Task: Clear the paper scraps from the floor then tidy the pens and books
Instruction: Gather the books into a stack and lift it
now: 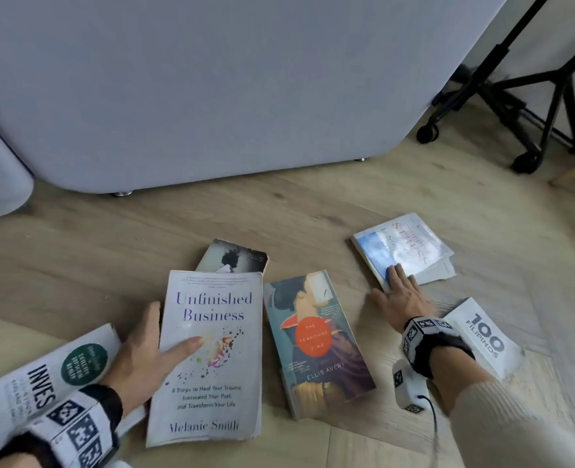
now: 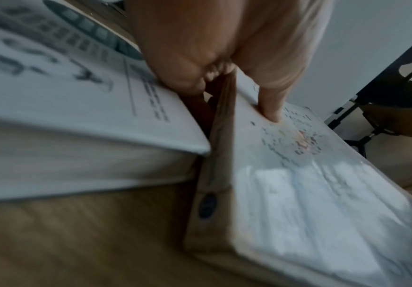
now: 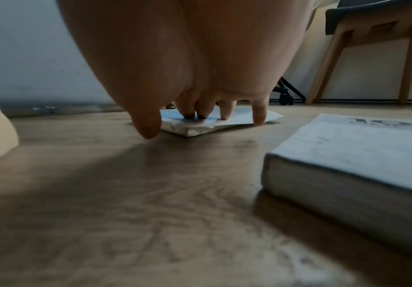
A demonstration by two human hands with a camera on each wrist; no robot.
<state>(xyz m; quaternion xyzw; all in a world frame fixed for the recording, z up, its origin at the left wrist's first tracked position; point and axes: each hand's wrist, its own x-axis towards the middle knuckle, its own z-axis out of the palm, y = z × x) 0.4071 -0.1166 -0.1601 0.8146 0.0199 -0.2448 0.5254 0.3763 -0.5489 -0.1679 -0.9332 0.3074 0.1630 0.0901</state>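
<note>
the left hand (image 1: 144, 352) grips the spine edge of the "unfinished business" book (image 1: 208, 359), thumb lying on the cover and fingers tucked under, so that edge is tilted up off the wooden floor (image 1: 313, 204). a white "inves" book (image 1: 36, 380) lies just beside the wrist. the right hand (image 1: 401, 293) is spread flat, fingertips (image 3: 224, 116) pressing the near corner of a pale blue book (image 1: 404, 246). between the hands lies the teal "teahouse fire" book (image 1: 316, 342); the "100 filipinos" book (image 1: 482, 336) sits by the right wrist.

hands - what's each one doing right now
Left hand: grips the Unfinished Business book by its edge.
Right hand: open, fingertips resting on the blue-and-white book.
</note>
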